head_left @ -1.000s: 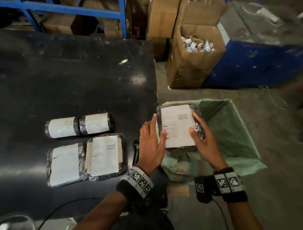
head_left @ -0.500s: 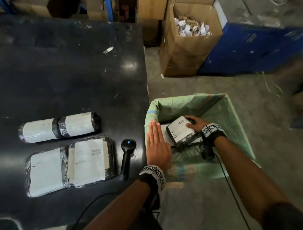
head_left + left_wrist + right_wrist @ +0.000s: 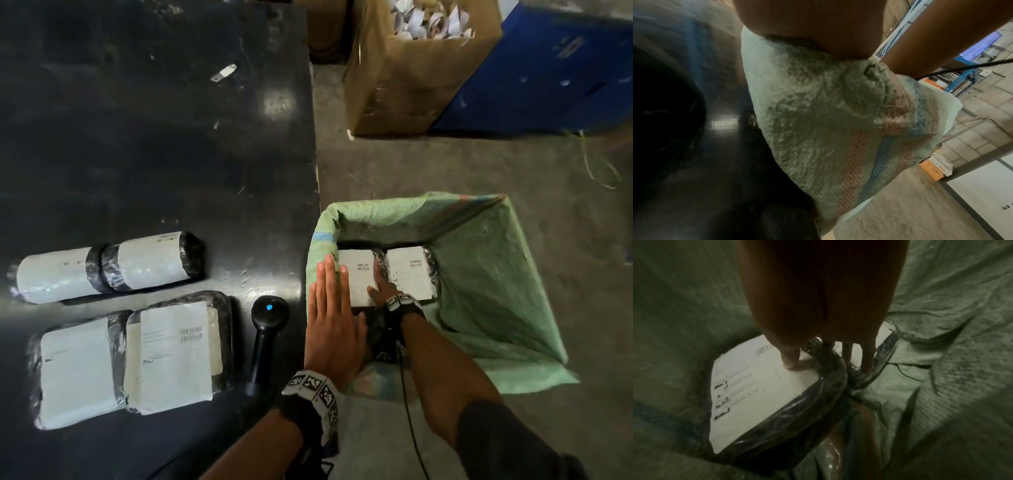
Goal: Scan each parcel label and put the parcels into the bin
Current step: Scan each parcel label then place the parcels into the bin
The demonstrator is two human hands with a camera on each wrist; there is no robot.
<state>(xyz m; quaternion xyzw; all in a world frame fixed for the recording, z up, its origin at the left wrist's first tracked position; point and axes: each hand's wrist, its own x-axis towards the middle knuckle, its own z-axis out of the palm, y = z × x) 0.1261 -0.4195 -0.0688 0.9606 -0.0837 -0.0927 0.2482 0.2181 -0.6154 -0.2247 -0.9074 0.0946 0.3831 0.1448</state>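
The bin (image 3: 486,274) is lined with a green woven sack (image 3: 818,121) and stands just right of the black table (image 3: 154,137). Two flat black-wrapped parcels with white labels lie side by side at its bottom. My right hand (image 3: 378,284) reaches down to them: its thumb (image 3: 789,360) presses on the left parcel (image 3: 356,277) (image 3: 756,386), and its straight fingers (image 3: 867,360) lie over the seam beside the right parcel (image 3: 411,274). My left hand (image 3: 334,315) rests flat on the bin's near-left rim. Two rolled parcels (image 3: 102,267) and two flat parcels (image 3: 130,359) lie on the table beside a black scanner (image 3: 263,342).
A cardboard box (image 3: 411,68) full of paper scraps and a blue container (image 3: 548,68) stand on the concrete floor beyond the bin. A small paper scrap (image 3: 224,72) lies far back on the table. A thin black cable (image 3: 407,411) hangs along my right forearm.
The parcel that both hands held over the bin went down with my right hand and now lies flat on the bottom. My left hand let go and settled on the rim.
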